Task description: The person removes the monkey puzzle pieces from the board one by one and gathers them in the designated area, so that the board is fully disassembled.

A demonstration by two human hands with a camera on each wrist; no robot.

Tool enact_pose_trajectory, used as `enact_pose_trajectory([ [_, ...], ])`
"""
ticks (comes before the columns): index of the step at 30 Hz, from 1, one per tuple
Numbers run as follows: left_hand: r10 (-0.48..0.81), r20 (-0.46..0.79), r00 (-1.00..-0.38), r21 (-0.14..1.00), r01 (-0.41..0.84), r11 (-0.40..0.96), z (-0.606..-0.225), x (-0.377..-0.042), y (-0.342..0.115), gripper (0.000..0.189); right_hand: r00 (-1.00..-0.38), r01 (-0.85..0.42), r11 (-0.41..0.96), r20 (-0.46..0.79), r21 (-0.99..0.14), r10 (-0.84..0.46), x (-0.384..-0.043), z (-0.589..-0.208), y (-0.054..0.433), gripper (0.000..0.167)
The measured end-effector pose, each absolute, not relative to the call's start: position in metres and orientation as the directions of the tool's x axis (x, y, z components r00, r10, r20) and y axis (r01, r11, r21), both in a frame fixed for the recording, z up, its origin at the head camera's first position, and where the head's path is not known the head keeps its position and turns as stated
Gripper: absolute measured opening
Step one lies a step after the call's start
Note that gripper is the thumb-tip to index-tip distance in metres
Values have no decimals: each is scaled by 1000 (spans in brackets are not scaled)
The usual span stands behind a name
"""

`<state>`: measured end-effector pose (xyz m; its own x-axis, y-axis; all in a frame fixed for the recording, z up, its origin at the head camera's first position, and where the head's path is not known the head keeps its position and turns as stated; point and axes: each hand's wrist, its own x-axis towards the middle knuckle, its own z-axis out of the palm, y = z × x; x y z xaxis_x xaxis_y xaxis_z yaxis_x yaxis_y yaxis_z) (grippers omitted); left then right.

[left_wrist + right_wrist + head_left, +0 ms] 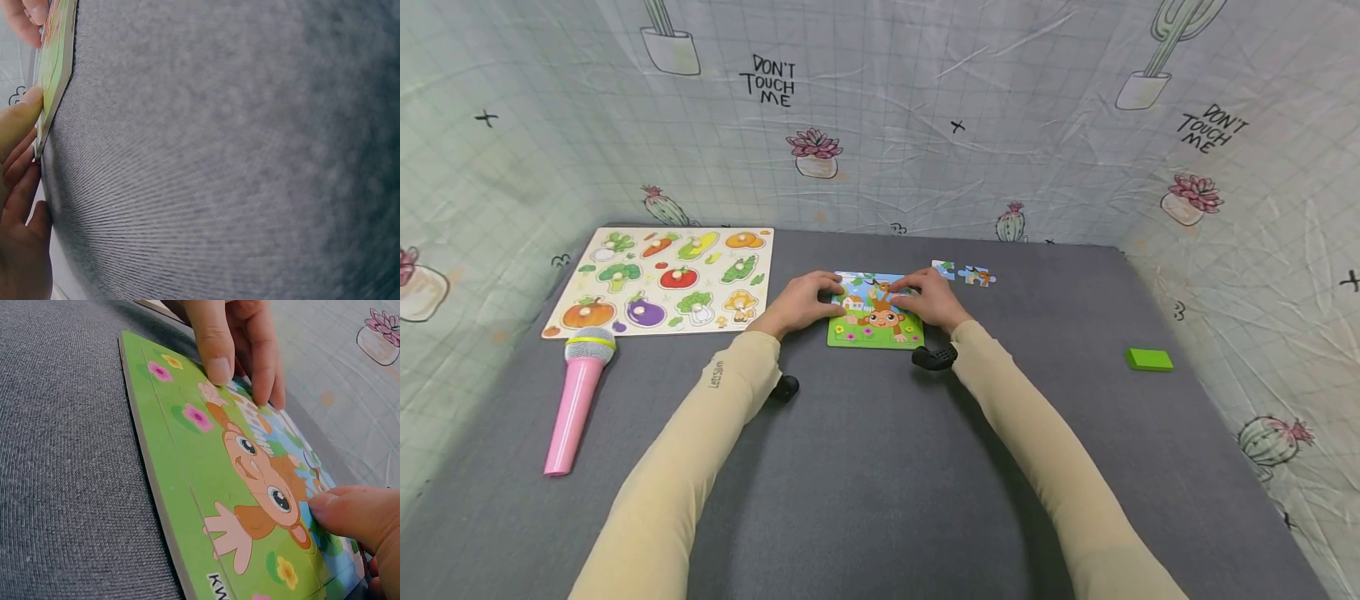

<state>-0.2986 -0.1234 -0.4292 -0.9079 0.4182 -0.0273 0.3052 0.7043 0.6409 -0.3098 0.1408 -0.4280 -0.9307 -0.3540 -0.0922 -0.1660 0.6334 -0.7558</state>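
A small jigsaw puzzle (868,329) with a cartoon monkey lies on the grey table. My left hand (802,302) grips its left edge, thumb on the picture and the other fingers along the side. At the upper right of the picture is my right hand (931,298), its thumb and forefinger tips close together on the surface. The right wrist view shows those fingertips (322,506) beside the monkey's ear; I cannot tell whether they pinch a piece. Two loose jigsaw pieces, one mostly blue and white (943,268) and one with orange (977,276), lie just beyond the right hand.
On the left lies a wooden vegetable puzzle board (707,271), with a pink toy microphone (576,400) at its near corner. A green block (1149,360) sits far to the right. Behind the table hangs a cactus-printed cloth (887,167).
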Motion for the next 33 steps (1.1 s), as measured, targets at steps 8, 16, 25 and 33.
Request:
enact_pose_trajectory([
  [8,422,-24,-906,637,311,705,-430,-299,-124,43,-928,-170,631,-93,-757,-361,-312,-427,138,22],
  [16,430,-20,-903,630,323,707,-425,-296,-123,43,-935,-148,655,-111,-741,-336,-312,-425,137,22],
  [25,435,-21,-900,628,327,706,-423,-295,-123,44,-932,-177,650,-86,-739,-352,-310,-423,134,18],
  [33,439,-22,-898,622,331,710,-422,-294,-122,44,-928,-178,659,-97,-730,-359,-310,-423,134,21],
])
